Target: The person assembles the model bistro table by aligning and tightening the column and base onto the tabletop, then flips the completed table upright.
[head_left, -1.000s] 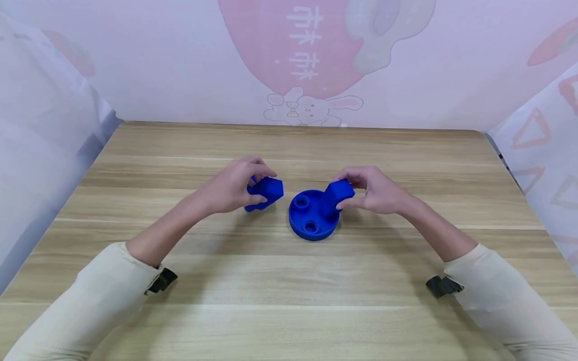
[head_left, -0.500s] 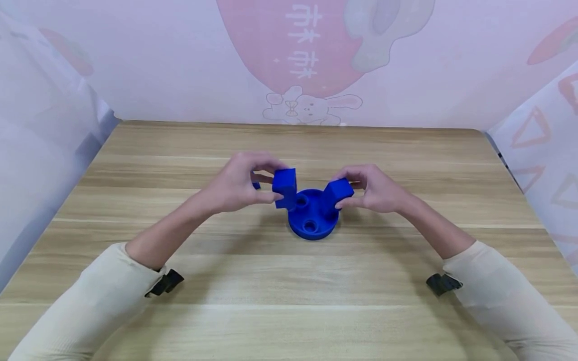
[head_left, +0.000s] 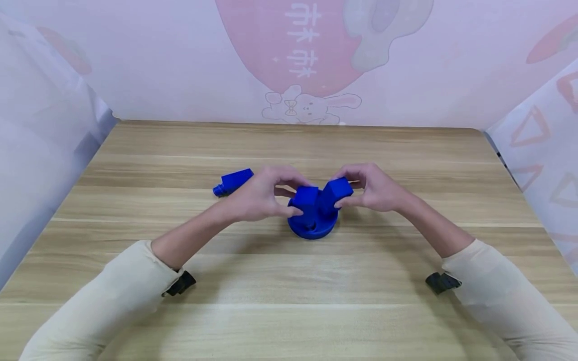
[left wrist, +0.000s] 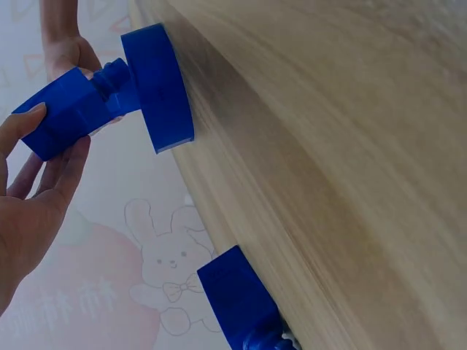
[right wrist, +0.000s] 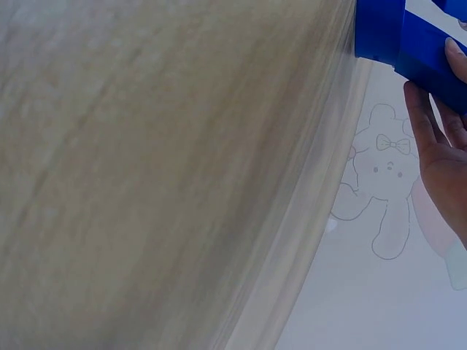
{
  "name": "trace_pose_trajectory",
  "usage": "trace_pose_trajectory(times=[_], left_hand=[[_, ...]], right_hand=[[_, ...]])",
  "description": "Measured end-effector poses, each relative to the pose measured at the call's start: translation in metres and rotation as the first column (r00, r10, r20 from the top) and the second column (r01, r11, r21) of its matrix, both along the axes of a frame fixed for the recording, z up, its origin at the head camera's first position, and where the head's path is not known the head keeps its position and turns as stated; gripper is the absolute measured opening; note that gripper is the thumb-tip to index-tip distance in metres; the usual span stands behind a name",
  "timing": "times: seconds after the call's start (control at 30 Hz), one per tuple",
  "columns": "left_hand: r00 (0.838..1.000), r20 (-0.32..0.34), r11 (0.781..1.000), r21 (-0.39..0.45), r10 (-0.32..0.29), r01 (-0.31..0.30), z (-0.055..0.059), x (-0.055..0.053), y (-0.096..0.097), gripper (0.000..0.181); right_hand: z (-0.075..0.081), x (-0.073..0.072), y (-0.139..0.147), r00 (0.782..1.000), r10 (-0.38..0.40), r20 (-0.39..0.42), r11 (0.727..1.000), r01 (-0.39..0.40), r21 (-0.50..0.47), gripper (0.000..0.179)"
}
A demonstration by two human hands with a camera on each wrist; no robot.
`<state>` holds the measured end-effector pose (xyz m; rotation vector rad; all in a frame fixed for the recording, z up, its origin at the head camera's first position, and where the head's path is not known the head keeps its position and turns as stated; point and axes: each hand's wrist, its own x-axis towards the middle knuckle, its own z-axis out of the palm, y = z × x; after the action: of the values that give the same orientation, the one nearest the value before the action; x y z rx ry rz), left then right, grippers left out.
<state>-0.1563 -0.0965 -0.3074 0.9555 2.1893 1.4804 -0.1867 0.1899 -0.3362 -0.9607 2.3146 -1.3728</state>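
Observation:
My left hand (head_left: 266, 198) pinches a blue angular block (head_left: 305, 200) between thumb and fingers. Its ribbed, screw-like end (left wrist: 112, 77) points at the round blue base (left wrist: 157, 91), just over the base's left side in the head view. My right hand (head_left: 374, 188) grips a second blue block (head_left: 338, 190), tilted outward with its lower end at the base's right side. In the right wrist view that block (right wrist: 432, 62) meets the base (right wrist: 379, 29). One socket shows at the front of the base, partly covered by the left block.
A third blue block (head_left: 237, 180) with a threaded end lies on the wooden table (head_left: 289, 301), behind the left forearm. A pale printed curtain (head_left: 180, 60) stands along the table's back edge, with more at both sides.
My left hand has moved right, turning its block upright and bringing it from beside the base to over its left side. The lying block has come into sight. My right hand stays put.

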Motion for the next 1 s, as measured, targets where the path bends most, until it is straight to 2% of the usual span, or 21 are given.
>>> trace_pose_trajectory(times=[0.2,0.37,0.43,0.53,0.67,0.83,1.0], left_hand=[[0.995,-0.077,0.997,-0.042,-0.061,0.058,-0.005,0.001,0.008,0.046],[0.978,-0.154,0.987,-0.101,-0.14,0.125,-0.009,0.003,0.015,0.044],[0.969,-0.192,0.983,-0.128,-0.154,0.131,-0.009,0.004,0.016,0.042],[0.952,-0.26,0.978,-0.168,-0.162,0.12,-0.009,0.007,0.019,0.045],[0.93,-0.34,0.973,-0.22,-0.138,0.064,-0.01,0.013,0.024,0.052],[0.932,-0.353,0.972,-0.234,-0.079,-0.006,-0.011,0.02,0.029,0.046],[0.934,-0.348,0.967,-0.253,-0.079,-0.012,-0.011,0.021,0.026,0.044]], right_hand=[[0.0,0.0,0.0,1.0,0.002,0.005,1.0,-0.002,-0.007,0.036],[-0.001,0.0,0.0,1.0,0.005,0.01,1.0,-0.005,-0.014,0.035],[-0.002,0.0,0.0,1.0,0.003,0.008,1.0,-0.003,-0.011,0.035],[-0.002,0.0,0.0,1.0,0.004,0.008,1.0,-0.004,-0.009,0.035],[-0.002,0.0,0.0,1.0,0.009,0.008,1.0,-0.009,-0.006,0.035],[-0.003,0.0,0.001,1.0,0.006,0.007,1.0,-0.006,-0.005,0.035],[-0.003,0.0,0.0,1.0,0.006,0.012,1.0,-0.006,-0.011,0.035]])
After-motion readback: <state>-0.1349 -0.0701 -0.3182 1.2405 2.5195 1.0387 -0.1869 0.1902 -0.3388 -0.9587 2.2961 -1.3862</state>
